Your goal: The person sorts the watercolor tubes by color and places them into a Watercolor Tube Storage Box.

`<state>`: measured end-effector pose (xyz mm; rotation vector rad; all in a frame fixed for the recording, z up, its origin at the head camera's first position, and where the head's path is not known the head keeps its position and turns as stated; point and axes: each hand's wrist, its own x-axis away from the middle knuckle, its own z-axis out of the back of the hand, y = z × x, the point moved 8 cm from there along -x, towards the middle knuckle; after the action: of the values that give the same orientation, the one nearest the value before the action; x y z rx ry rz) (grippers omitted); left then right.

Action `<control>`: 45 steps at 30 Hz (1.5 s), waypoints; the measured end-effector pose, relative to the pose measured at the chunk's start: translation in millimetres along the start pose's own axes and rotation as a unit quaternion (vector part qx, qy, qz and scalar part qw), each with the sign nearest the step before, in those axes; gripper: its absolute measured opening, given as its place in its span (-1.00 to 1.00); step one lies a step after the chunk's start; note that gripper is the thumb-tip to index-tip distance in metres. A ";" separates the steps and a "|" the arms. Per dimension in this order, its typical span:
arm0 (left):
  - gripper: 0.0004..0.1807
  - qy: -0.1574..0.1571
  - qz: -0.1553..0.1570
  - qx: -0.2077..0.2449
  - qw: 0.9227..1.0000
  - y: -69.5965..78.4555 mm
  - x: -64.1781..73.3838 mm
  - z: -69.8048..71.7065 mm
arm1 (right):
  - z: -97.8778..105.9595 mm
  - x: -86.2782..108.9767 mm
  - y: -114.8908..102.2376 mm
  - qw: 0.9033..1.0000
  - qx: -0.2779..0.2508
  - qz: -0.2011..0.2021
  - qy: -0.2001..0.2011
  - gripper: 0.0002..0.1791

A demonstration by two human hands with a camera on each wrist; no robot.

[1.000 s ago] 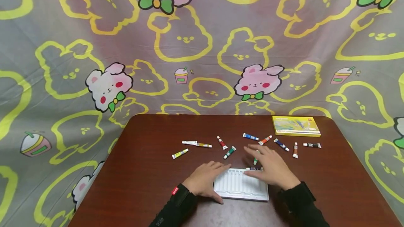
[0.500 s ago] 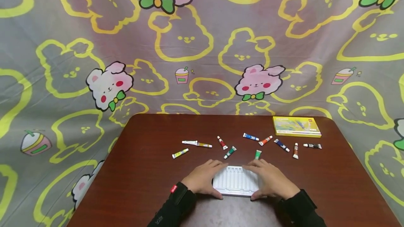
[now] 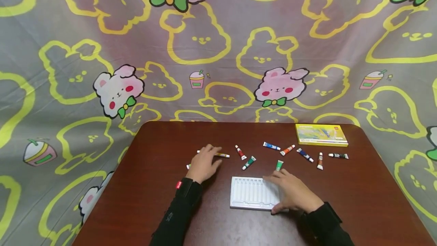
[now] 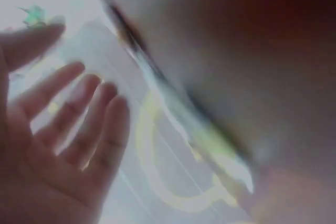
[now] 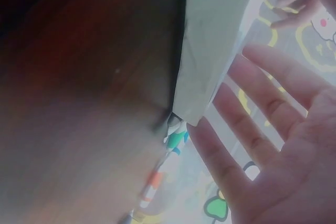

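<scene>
A white ridged plastic tray point(image 3: 244, 194) lies on the table before me. My right hand point(image 3: 295, 193) spans the tray's right end, thumb at its near edge and fingers toward the far edge. In the right wrist view, its straight fingers point(image 5: 223, 163) lie along the tray's side point(image 5: 205, 51). My left hand point(image 3: 203, 165) hovers over paint tubes at the left, fingers loosely extended and nothing held. It mostly hides a yellow tube point(image 3: 188, 166) and a white tube point(image 3: 198, 151); the gold tube point(image 3: 223, 155) shows beyond its fingertips.
Behind the tray lie red point(image 3: 240, 152), dark green point(image 3: 249, 163) and light green point(image 3: 279, 165) paint tubes. Blue point(image 3: 271, 146), orange point(image 3: 287, 150), brown point(image 3: 319, 161) and black point(image 3: 338, 156) ones spread rightward. A yellow box point(image 3: 321, 135) lies at the far right, before a patterned curtain point(image 3: 218, 48).
My right hand came down onto the tray's right end, and both hands flanked the tray. My left hand then left it and moved left and away toward the yellow and white tubes.
</scene>
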<state>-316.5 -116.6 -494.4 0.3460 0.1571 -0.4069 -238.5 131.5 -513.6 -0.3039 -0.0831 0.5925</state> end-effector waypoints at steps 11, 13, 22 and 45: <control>-0.81 0.006 0.068 -0.008 0.998 -55.4 -32.3 1.1 | 1.2 0.6 0.2 1.000 0.002 0.001 0.007 0.11; -0.77 0.012 0.068 -0.025 0.997 -55.2 -34.3 0.9 | 1.5 0.4 -0.4 1.000 0.002 0.004 0.008 0.11; -0.73 0.014 0.089 -0.007 0.996 -54.5 -35.1 2.6 | 0.3 -0.2 -0.5 1.000 0.000 0.006 0.006 0.10; -0.71 0.055 0.037 0.348 0.935 -14.7 -1.8 31.6 | -0.2 -1.0 0.6 1.000 -0.002 0.003 0.004 0.09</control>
<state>-321.7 -140.0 -469.1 1.0736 0.1027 -0.3583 -239.6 131.4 -513.9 -0.3105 -0.0748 0.5976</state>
